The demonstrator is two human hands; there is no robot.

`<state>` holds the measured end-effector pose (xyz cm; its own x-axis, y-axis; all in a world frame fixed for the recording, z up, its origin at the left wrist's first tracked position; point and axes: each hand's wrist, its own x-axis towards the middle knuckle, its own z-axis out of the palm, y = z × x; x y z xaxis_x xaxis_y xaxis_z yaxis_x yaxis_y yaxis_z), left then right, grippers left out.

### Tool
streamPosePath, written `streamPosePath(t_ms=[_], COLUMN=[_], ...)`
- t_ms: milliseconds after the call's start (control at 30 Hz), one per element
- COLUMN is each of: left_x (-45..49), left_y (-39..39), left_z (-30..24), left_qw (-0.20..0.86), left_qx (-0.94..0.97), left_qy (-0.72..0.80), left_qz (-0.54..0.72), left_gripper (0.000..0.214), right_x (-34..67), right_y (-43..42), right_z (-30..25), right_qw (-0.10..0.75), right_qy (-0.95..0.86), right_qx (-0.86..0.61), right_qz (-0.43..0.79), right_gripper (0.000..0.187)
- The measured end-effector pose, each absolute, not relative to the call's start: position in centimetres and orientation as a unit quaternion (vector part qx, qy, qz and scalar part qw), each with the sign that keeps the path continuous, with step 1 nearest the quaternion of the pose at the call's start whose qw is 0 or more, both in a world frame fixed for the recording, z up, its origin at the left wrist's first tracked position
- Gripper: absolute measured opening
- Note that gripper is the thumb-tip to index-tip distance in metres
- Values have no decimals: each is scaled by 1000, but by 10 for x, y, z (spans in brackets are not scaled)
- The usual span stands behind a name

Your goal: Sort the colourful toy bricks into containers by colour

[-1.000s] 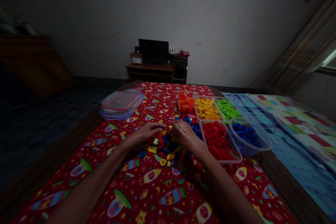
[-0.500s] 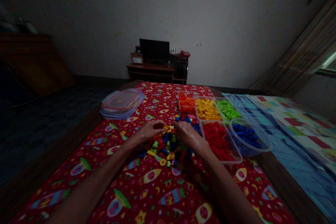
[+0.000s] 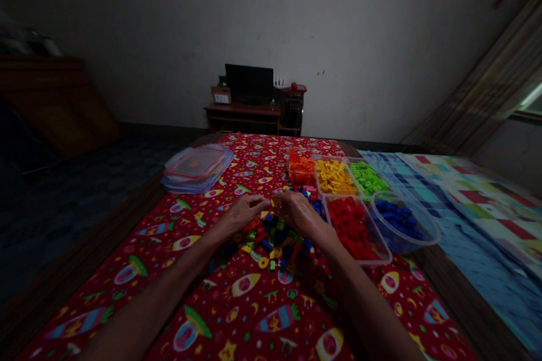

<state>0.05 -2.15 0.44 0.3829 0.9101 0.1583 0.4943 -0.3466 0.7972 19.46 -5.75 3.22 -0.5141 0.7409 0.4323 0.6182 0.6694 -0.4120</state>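
A heap of mixed toy building bricks (image 3: 271,240) lies on the red patterned cloth, with yellow wheel-like pieces along its near edge. Just above the heap my two hands meet at the fingertips around a small yellow toy brick (image 3: 274,202). My left hand (image 3: 246,211) has its thumb and fingers pinched at the brick's left side. From the right, my right hand (image 3: 297,210) curls over the same piece, its back hiding most of the fingers. The brick's exact shape is too small and dark to make out.
Clear containers at the right hold orange pieces (image 3: 300,169), yellow bricks (image 3: 334,176), green bricks (image 3: 367,177), red bricks (image 3: 351,225) and blue bricks (image 3: 398,219). Stacked plastic lids (image 3: 197,168) lie at the left. Beyond the table stands a desk with a monitor (image 3: 249,83).
My hands have drawn closer together above the heap. My left fingertips have moved right to the yellow brick, and less yellow shows between the hands.
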Motion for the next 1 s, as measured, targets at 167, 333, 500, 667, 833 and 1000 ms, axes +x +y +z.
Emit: streamPosePath(t_ms=[167,333,500,667,833,1000], left_x=[-17,-25,-26,-29,-38,-50], left_y=[-14,-12,-13,-11,-5,0], left_z=[9,12,17,17,14,7], left_qw=[271,232,225,228,235,307], left_qx=[763,777,787,793,803,795], left_qy=[493,499,496,496,499,495], left_qz=[319,307,289,270,224,168], left_gripper=[43,41,39,43,42,41], right_x=[206,223,262,307,318,280], right_y=[-61,-52,-28,24,42,4], right_z=[42,49,62,78,91,83], right_qw=[293,291,303,267,251,294], right_qy=[-843,-823,-754,-694,-685,-739], right_qx=[-442,-478,-580,-669,-681,-606], right_qz=[95,100,65,-27,-61,-34], right_gripper=[18,15,20,23,27,25])
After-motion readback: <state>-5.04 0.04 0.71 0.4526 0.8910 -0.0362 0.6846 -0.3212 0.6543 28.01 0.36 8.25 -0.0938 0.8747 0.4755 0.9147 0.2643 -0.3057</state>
